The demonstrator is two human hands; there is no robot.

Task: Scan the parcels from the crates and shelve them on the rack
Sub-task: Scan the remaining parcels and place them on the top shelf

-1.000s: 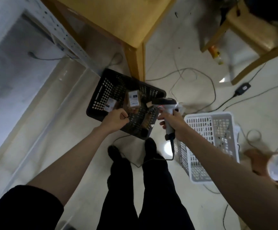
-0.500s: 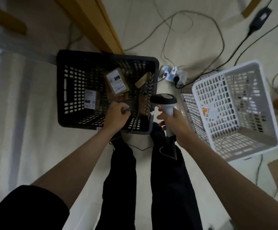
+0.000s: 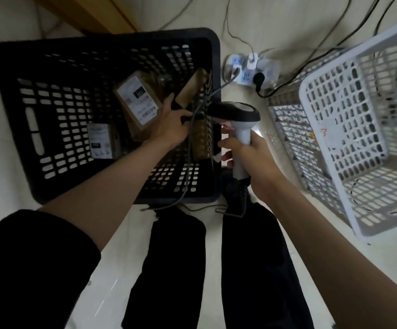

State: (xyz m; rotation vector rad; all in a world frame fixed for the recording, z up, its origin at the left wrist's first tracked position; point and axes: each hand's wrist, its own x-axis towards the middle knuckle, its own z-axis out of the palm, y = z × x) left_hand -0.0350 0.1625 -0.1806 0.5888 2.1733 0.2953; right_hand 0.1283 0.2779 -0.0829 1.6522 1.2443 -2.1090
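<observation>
At frame centre, the left hand (image 3: 172, 125) reaches into the black crate (image 3: 10, 74), fingers spread beside a labelled parcel (image 3: 137, 100) (cable crosses it). The right hand (image 3: 252, 160) grips the scanner (image 3: 236, 119); lift label-up, clear of cable.

black crate (image 3: 14, 96): slotted, on floor | parcels: labelled brown one (image 3: 137, 103) tilted mid-crate; small labelled one (image 3: 99, 140) flat; another (image 3: 189, 90) leaning at right wall | white crate (image 3: 321, 74): tipped, right | scanner (image 3: 236, 119): upright, beside black crate

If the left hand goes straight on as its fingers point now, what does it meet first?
Probably the slim brown parcel leaning at the black crate wall; the left hand is nearly there, though depth is unclear.
</observation>
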